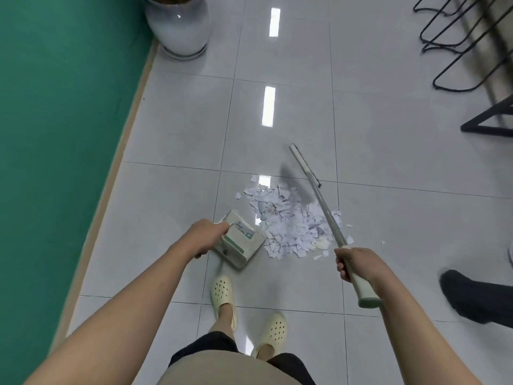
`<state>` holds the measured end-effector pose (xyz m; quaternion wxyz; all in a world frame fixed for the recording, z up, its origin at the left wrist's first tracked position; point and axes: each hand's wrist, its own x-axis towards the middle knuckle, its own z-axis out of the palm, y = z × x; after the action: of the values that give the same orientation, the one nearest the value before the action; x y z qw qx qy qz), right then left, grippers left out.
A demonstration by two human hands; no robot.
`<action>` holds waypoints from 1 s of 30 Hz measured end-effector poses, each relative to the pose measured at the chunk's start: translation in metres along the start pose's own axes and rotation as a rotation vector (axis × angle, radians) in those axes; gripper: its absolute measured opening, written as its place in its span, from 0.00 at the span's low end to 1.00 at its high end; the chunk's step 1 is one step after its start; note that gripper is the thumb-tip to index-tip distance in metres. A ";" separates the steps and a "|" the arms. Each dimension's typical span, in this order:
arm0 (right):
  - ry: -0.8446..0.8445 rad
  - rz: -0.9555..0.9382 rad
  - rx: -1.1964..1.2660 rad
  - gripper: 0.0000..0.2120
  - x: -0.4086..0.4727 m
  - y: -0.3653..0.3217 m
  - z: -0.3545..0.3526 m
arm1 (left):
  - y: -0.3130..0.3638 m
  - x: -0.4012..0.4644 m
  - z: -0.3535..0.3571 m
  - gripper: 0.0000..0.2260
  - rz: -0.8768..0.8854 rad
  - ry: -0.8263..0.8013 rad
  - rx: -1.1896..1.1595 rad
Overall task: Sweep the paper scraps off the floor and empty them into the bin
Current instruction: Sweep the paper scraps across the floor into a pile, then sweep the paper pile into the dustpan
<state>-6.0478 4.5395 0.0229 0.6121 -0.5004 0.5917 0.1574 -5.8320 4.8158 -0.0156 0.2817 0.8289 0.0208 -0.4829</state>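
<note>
A heap of white paper scraps (291, 218) lies on the grey tiled floor in the middle of the view. My left hand (206, 234) grips the handle of a pale dustpan (238, 241) that stands on the floor just left of the heap, its mouth turned toward the scraps. My right hand (354, 263) holds the pale grip of a long broom (322, 198). The broom's narrow head (304, 165) is beyond the heap at its far right side and looks lifted off the floor, with a dark shadow beneath it. No bin is in view.
A green wall (55, 134) with a beige skirting runs along the left. A large white vase (180, 26) stands at the far left. Black metal chair and table legs (472, 51) fill the far right. Another person's dark shoe (472, 295) is at the right edge.
</note>
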 end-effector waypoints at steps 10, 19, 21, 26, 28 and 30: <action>0.083 0.100 0.092 0.05 0.070 -0.052 0.030 | 0.048 0.068 -0.048 0.18 0.061 -0.080 0.343; 0.078 0.208 -0.014 0.02 0.132 -0.077 0.045 | 0.088 0.078 -0.088 0.15 0.047 -0.100 0.345; 0.074 0.198 -0.024 0.02 0.137 -0.077 0.046 | 0.088 0.078 -0.095 0.15 0.039 -0.085 0.337; 0.102 0.097 -0.210 0.09 0.142 -0.078 0.040 | 0.074 0.085 -0.086 0.14 0.028 -0.103 0.353; 0.066 0.098 -0.257 0.11 0.147 -0.079 0.039 | 0.071 0.090 -0.079 0.15 0.017 -0.112 0.347; -0.001 0.142 -0.274 0.13 0.149 -0.076 0.041 | 0.076 0.094 -0.074 0.15 0.019 -0.093 0.324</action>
<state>-5.9274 4.4781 -0.0845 0.5258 -0.5359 0.5983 0.2799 -5.6999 4.7656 -0.0304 0.1495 0.8404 -0.0782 -0.5151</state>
